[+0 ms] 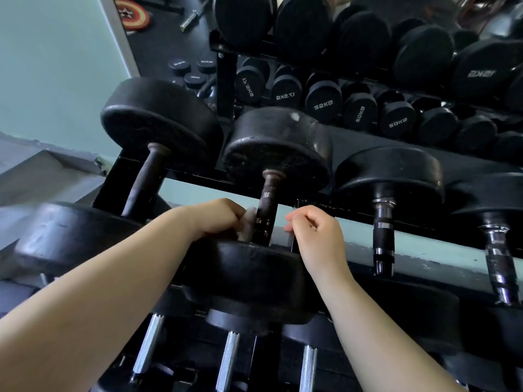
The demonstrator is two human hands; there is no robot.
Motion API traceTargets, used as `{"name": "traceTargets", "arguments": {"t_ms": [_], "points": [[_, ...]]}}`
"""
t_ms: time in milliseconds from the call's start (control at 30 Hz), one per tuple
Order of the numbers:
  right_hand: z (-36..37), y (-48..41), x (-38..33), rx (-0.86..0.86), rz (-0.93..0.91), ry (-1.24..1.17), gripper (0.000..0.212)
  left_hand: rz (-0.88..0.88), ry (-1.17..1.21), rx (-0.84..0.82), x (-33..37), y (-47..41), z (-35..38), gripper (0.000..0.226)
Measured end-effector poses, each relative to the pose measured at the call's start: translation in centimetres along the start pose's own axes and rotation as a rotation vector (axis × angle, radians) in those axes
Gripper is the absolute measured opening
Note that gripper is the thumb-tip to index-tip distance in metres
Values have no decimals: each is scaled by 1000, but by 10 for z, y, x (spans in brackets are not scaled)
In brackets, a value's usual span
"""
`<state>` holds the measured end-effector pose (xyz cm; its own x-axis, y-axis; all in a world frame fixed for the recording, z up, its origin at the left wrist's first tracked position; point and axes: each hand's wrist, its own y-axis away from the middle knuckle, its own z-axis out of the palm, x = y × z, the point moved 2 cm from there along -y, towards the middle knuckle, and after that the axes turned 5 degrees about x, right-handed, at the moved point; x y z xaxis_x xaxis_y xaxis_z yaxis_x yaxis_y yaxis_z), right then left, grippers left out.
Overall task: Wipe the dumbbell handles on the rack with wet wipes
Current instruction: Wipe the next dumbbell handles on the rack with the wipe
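Observation:
A black dumbbell lies on the top rail of the rack (353,213), its dark knurled handle (267,199) running between two rubber heads. My left hand (218,217) holds a white wet wipe (246,224) against the left side of that handle, near its lower end. Just right of the handle, my right hand (314,236) hovers with its fingers loosely curled and nothing seen in it; contact with the dumbbell is unclear. The near head (249,275) hides the handle's bottom end.
More dumbbells sit on the same rail: one at the left (147,176) with a dark handle and two at the right (383,230) with chrome handles. A lower tier shows chrome handles (227,360). A mirror behind reflects further racks (368,108).

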<state>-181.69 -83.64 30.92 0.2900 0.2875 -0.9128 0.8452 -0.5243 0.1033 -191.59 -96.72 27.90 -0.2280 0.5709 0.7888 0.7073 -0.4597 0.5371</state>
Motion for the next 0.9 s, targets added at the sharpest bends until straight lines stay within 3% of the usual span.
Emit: {"name": "traceTargets", "arguments": {"t_ms": [67, 233, 400, 467, 567, 633, 800, 900], "points": [[0, 0, 2, 6, -17, 1, 26, 62, 20, 78, 1, 7, -4, 37], [-1, -1, 3, -22, -55, -30, 12, 149, 571, 265, 8, 63, -18, 36], [-7, 10, -24, -133, -159, -126, 28, 304, 841, 231, 0, 131, -28, 38], [-2, 18, -43, -287, -175, -169, 32, 311, 804, 288, -3, 142, -28, 27], [22, 32, -70, -689, -104, -263, 28, 348, 702, 449, -4, 148, -29, 25], [39, 37, -79, -792, -58, -283, 18, 412, 600, 556, -5, 150, -35, 26], [72, 33, -81, -500, -7, -310, 17, 565, 58, 847, -23, 163, -77, 28], [88, 26, -88, -256, -3, -142, 18, 632, -213, 957, -49, 163, -114, 13]]}}
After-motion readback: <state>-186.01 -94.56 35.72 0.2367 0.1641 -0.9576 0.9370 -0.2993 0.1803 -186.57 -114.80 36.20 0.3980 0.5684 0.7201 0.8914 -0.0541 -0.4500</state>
